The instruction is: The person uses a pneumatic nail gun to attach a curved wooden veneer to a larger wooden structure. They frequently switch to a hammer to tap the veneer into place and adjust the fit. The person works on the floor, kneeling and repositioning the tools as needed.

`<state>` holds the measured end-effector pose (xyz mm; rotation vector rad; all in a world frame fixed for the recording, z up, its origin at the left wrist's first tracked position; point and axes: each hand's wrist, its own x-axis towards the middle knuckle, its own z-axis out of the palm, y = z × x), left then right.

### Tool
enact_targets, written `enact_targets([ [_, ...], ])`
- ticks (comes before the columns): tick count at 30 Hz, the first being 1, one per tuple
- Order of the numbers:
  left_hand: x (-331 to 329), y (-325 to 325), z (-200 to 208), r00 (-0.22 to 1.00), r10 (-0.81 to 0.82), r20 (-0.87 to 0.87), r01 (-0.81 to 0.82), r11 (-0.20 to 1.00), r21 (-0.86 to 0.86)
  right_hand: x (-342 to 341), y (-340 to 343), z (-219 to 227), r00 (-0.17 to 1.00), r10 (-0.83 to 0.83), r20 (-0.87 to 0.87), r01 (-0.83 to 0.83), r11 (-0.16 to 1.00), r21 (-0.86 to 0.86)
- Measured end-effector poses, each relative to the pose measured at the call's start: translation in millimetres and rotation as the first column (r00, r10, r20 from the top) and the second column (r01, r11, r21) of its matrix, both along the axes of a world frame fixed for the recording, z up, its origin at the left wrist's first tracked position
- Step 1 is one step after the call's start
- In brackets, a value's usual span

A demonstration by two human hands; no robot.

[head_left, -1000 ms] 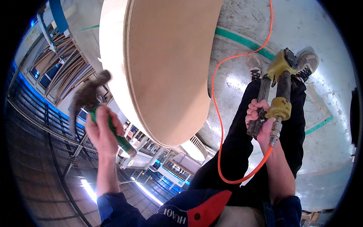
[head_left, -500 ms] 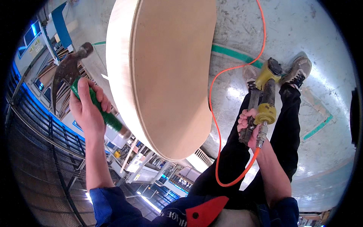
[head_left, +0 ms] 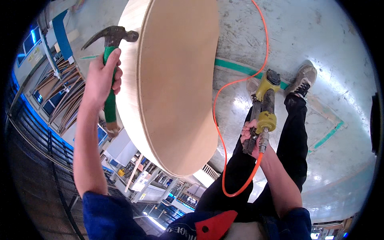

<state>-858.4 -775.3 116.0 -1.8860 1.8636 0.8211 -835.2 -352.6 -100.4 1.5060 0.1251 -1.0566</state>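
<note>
Wrapped round the green grip of a claw hammer (head_left: 109,105), my left hand (head_left: 100,80) holds it upright, its dark metal head overlapping the pale side of a large curved wooden piece (head_left: 176,88). That piece has a smooth tan top face with a rounded outline and a layered edge. My right hand (head_left: 253,138) is closed on a yellow and black pneumatic nail gun (head_left: 266,102), held in front of my legs. An orange air hose (head_left: 236,193) runs from the metal coupling at the gun's end. Part of the right hand's grip is hidden behind the tool.
The orange hose loops up past the wooden piece across the grey floor (head_left: 240,40), which carries green tape (head_left: 236,66). Stacked curved strips (head_left: 66,96) stand at the far left. My shoe (head_left: 302,80) is right of the nail gun.
The hammer has swung from tilted left to nearly upright, its head moving right to the wooden piece's side. The nail gun stays in my right hand, slightly farther left in view.
</note>
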Motion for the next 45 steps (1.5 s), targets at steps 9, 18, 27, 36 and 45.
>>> enact_targets([
  [9, 22, -7, -12, 0.969, 0.137, -0.206, -0.14, 0.99, -0.001, -34, -7, 17, 0.987, -0.12, 0.104, 0.122, 0.993, -0.006],
  [18, 20, -8, -17, 0.936, 0.187, -0.297, -0.22, 0.972, -0.082, -177, -39, 57, 0.989, -0.127, -0.08, 0.132, 0.989, 0.066],
  [27, 8, -23, -22, 0.975, 0.057, -0.214, -0.092, 0.983, -0.158, -344, -114, 50, 0.924, 0.051, -0.379, 0.023, 0.982, 0.188],
  [36, -27, -59, -52, 0.994, -0.074, -0.075, 0.058, 0.979, -0.195, -467, -173, -40, 0.678, 0.597, -0.429, -0.391, 0.787, 0.478],
  [45, -195, -117, -136, 0.972, 0.089, -0.216, -0.089, 0.996, 0.011, -558, -243, -167, 0.109, 0.846, -0.521, -0.356, 0.523, 0.774],
])
